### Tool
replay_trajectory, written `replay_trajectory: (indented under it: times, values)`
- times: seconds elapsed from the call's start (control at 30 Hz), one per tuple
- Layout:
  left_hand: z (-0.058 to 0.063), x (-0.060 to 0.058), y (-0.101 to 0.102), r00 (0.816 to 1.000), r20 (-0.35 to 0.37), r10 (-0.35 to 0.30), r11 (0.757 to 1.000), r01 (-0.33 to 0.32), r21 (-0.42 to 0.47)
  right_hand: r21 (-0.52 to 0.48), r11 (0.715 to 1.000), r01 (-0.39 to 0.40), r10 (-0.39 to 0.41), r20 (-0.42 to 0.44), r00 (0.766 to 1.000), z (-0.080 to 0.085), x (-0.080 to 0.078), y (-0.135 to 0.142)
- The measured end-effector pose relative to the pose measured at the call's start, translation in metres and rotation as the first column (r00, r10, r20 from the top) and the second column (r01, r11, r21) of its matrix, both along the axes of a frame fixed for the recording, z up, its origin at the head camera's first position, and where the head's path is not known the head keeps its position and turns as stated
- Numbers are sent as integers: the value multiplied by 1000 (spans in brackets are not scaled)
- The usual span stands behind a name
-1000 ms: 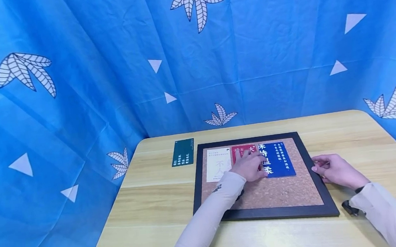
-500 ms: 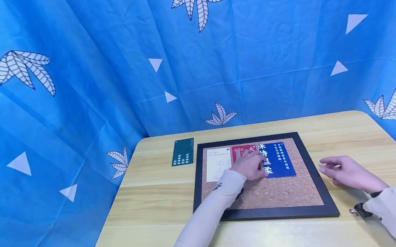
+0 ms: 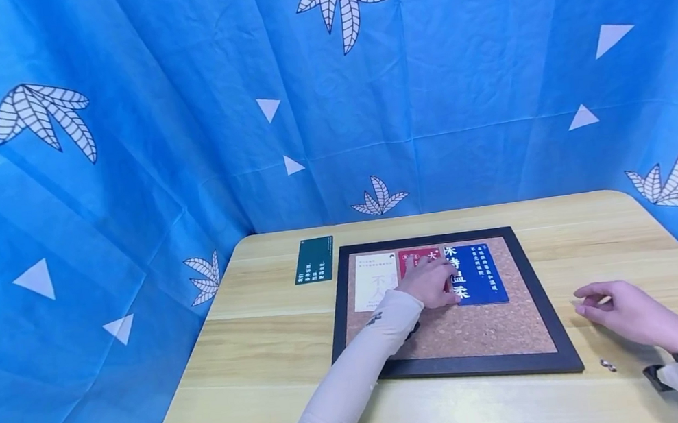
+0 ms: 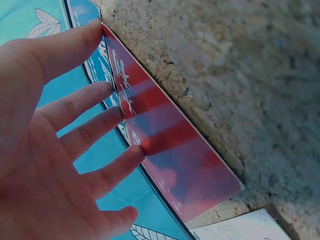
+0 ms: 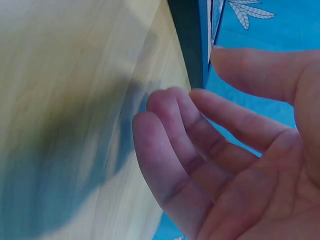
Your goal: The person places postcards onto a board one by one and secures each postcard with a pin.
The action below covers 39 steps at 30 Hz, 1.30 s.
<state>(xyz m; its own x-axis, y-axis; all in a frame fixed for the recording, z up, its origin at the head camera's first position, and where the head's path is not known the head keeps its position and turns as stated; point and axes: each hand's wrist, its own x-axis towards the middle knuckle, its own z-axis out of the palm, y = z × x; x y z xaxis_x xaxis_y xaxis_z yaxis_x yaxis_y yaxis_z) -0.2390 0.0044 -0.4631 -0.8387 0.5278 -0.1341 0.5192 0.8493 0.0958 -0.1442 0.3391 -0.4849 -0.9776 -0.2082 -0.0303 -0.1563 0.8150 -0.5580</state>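
My left hand (image 3: 428, 283) rests its fingertips on the red card (image 3: 407, 257), near the edge where it meets the blue card (image 3: 483, 275). In the left wrist view the fingers are fairly straight and spread, with the thumb at the red card's corner. Both cards lie on a black-framed cork board (image 3: 488, 333), and a cream card (image 3: 373, 282) lies on the red card's left. Beyond the frame's right side, my right hand (image 3: 625, 314) hovers over the table with relaxed fingers. Nothing shows between its thumb and fingertips in the right wrist view.
Small shiny metal pieces (image 3: 607, 365) lie on the wooden table (image 3: 255, 358) off the board's lower right corner. A dark green card (image 3: 314, 260) is left of the board. A blue patterned curtain (image 3: 462, 88) hangs behind the table.
My right hand has left the frame's right edge and moved to the right and toward me, uncovering the small metal pieces. My left hand has stayed on the cards.
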Motion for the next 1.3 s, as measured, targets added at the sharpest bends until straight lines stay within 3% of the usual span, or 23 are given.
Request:
replay_trajectory:
  times: [0.13,0.27,0.6,0.9,1.3]
  values:
    - [1,0,0,1000,2,3,1000,-3,-2,36,999,-25,25,-3,1000,-1,8,2]
    - [1,0,0,1000,8,2,1000,-2,1,51,998,-36,33,51,998,-3,15,1]
    - [-2,-1,1,1000,24,5,1000,-4,-18,98,995,2,-16,143,990,-13,34,-4]
    - [-1,0,2,1000,5,3,1000,-2,-13,95,995,-18,6,131,991,-16,52,-11]
    - [-2,0,2,1000,-1,3,1000,-3,-14,116,993,1,-10,75,997,-26,60,-16]
